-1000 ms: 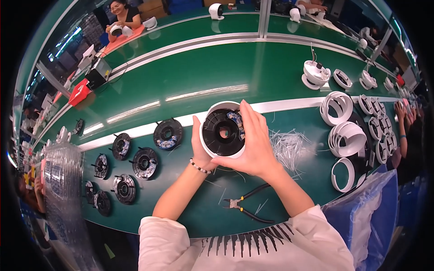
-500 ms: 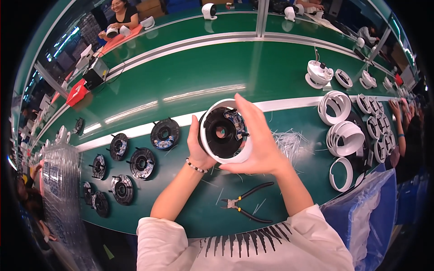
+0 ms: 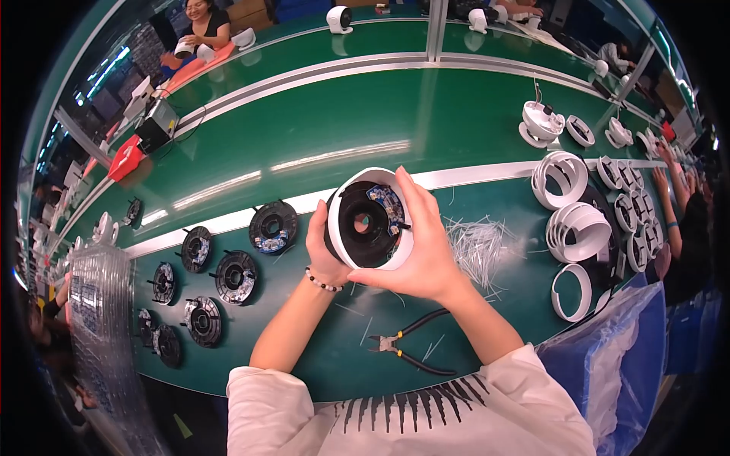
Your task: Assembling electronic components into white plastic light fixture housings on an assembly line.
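The person's left hand [image 3: 325, 247] and right hand [image 3: 430, 254], both half-curled, grip a white plastic ring [image 3: 374, 175] at nine and three o'clock, above the dark green tabletop [image 3: 224, 361]. A round black plastic disc [image 3: 350, 245] with a blue circuit board [image 3: 385, 201] shows inside it. Black-and-yellow-handled metal pliers [image 3: 388, 343] lie towards six o'clock, thin whitish strips [image 3: 480, 251] between three and four.

Black disc [image 3: 351, 245] with blue circuit board [image 3: 388, 201], partly inside tilted white ring [image 3: 368, 176], mid-air
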### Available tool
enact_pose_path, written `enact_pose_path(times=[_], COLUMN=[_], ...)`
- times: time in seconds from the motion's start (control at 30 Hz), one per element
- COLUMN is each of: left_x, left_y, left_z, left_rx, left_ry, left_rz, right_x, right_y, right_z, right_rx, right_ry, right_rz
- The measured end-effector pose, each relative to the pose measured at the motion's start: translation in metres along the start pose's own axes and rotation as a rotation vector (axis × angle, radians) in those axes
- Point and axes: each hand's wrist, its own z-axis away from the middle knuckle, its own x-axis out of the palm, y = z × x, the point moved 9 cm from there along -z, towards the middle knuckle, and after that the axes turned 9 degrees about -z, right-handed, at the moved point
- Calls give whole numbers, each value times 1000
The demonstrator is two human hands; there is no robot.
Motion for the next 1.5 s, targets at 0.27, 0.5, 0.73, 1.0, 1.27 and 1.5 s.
enact_pose_path(times=[0.27,0.5,0.73,1.0,1.27,1.5], left_x=[20,27,25,19,-3,-50], left_y=[-4,-5,-3,-15,-68,-81], left_z=[4,7,17,-1,-92,-210], left_rx=[9,29,81,155,-245,-178], left_ry=[-213,-386,-245,15,181,257], left_rz=[267,201,-230,1,80,-43], right_x=[14,10,9,-12,-132,-229], right_y=[-18,-7,-2,7,2,32], right_z=[5,2,8,19,89,241], right_rx=[-50,-21,0,-66,-4,602], right_ry=[-3,21,93,303,358,529], right_rz=[270,276,245,234,430,1050])
